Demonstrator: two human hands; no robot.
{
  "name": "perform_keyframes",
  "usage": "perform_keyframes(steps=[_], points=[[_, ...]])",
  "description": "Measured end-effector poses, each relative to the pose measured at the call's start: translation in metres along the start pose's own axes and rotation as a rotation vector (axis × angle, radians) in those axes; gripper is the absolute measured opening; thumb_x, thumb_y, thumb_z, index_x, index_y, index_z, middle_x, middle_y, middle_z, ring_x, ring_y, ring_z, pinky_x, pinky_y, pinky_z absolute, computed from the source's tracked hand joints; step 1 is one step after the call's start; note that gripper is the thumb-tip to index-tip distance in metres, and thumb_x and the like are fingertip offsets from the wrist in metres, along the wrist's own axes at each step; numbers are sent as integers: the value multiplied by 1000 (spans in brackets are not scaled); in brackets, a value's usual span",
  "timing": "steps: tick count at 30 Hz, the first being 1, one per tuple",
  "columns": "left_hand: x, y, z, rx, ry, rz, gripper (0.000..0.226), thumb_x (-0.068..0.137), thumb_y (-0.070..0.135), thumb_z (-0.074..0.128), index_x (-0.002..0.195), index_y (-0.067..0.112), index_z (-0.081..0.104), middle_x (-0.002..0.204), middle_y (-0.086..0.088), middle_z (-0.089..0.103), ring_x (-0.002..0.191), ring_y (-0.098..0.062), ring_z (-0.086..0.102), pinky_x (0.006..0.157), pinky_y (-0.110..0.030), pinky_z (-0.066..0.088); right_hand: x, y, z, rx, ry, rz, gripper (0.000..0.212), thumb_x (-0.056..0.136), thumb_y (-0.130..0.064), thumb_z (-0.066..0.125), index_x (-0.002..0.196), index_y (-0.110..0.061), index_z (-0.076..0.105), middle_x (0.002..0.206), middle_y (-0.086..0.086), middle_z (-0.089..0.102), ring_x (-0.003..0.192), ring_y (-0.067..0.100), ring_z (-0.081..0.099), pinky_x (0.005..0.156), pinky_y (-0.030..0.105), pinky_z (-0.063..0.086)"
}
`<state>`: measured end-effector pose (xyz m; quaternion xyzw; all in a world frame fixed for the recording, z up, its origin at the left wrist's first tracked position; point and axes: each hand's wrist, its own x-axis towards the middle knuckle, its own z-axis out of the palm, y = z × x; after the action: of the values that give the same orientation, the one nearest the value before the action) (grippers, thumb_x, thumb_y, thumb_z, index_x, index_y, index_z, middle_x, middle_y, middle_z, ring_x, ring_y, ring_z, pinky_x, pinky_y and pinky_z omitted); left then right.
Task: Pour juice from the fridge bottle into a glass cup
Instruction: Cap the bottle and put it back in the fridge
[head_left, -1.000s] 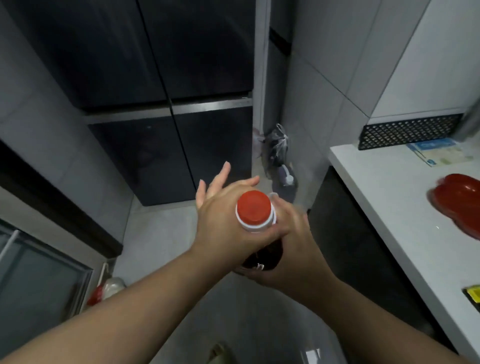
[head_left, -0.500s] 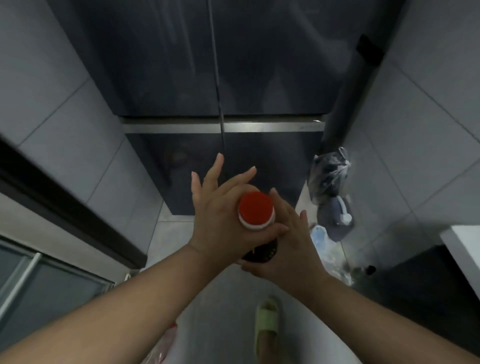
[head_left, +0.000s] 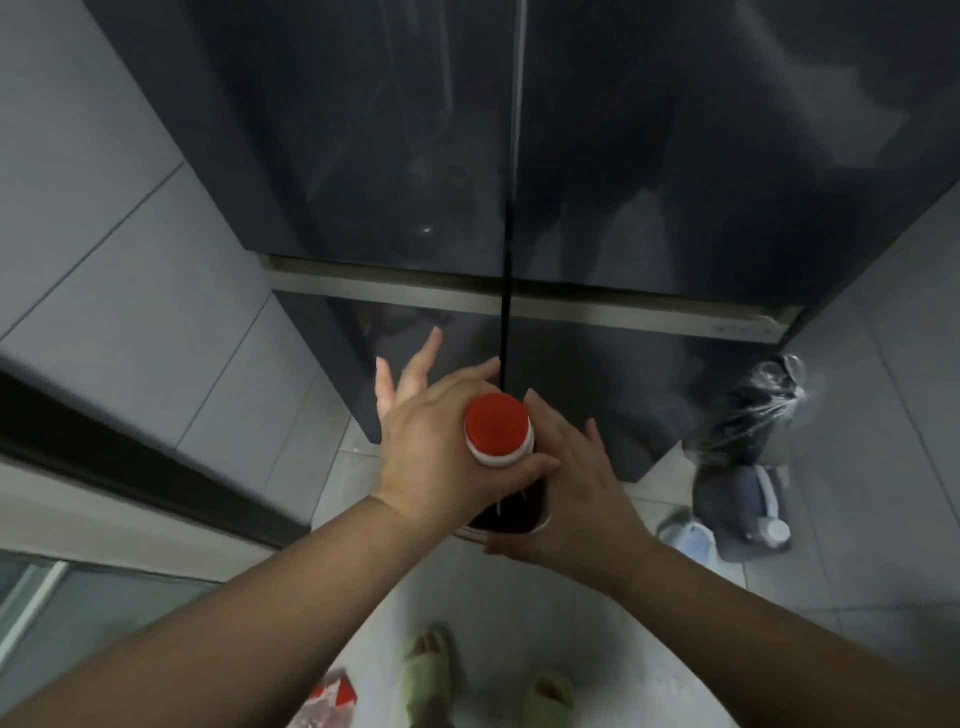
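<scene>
A juice bottle (head_left: 511, 512) with dark liquid and a red cap (head_left: 496, 422) stands upright between my two hands, in front of the dark fridge (head_left: 597, 171). My left hand (head_left: 436, 447) grips the bottle's neck just under the cap, its outer fingers spread forward. My right hand (head_left: 571, 493) wraps the bottle's body from the right and below. The fridge doors are shut. No glass cup is in view.
A black plastic bag (head_left: 748, 405) and a dark jug with a white cap (head_left: 743, 512) sit on the floor right of the fridge. A grey tiled wall (head_left: 119, 270) runs along the left. My feet in green slippers (head_left: 426, 670) stand on the tiled floor.
The view has swung left from the white counter until the fridge fills it. Both hands have kept the same hold on the bottle.
</scene>
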<state>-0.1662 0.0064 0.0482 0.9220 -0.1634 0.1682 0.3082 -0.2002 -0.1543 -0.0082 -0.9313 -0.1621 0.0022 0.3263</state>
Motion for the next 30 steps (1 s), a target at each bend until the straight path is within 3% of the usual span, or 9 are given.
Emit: perform_keyframes(steps=[3,5,10,14,17,21,23,26,30], points=[[29,-31,15,44,-95,39,72,59,84,51,103,29,67,122,18,61,139,-11,19,114,-60,2,33,16,7,-71,-45,28,120,61,-73,69,150,-41,-4,156,-23,-6,144,-5,-5,121,50,-1],[46,-51,24,41,-158,49,72,59,83,49,102,28,66,124,10,64,140,-18,27,115,-58,2,51,22,14,-70,-56,76,118,61,-69,73,152,-39,3,156,-22,-3,144,-6,-5,121,48,0],[89,-95,47,1,-216,89,68,57,83,50,93,29,68,121,11,65,138,-19,32,115,-54,1,95,35,35,-29,23,112,111,63,-59,79,152,-34,17,156,-29,3,147,-2,2,118,51,14],[111,-115,61,-52,-219,139,67,57,82,52,90,26,69,119,9,67,136,-20,36,114,-60,9,118,44,36,8,45,98,102,68,-48,73,151,-33,16,160,-13,21,148,5,13,112,61,27],[119,-126,68,-69,-201,189,68,58,80,54,91,23,70,117,5,68,135,-19,34,113,-56,9,125,49,31,116,136,58,79,74,-37,59,146,-39,25,151,-28,25,143,6,26,113,50,31],[133,-134,76,-96,-185,171,66,60,78,57,93,22,69,119,4,68,135,-16,33,115,-50,6,151,67,27,519,410,399,43,84,-34,47,126,-42,43,127,-33,50,122,5,52,103,43,46],[138,-132,80,-85,-179,175,64,60,77,57,91,23,68,118,3,68,135,-18,34,114,-49,6,173,73,26,739,575,575,36,88,-37,51,123,-43,46,122,-21,54,118,10,54,104,41,44],[145,-129,86,-68,-166,188,64,61,76,58,91,21,69,116,2,69,136,-19,34,114,-49,6,208,79,23,1009,647,826,61,89,-55,58,143,-37,34,138,-6,49,127,23,50,102,40,40],[155,-128,91,-65,-140,155,65,61,74,58,95,21,68,116,3,68,137,-13,29,114,-50,6,241,84,12,1255,660,973,124,45,-90,62,150,-37,22,155,0,33,135,27,42,107,53,38]])
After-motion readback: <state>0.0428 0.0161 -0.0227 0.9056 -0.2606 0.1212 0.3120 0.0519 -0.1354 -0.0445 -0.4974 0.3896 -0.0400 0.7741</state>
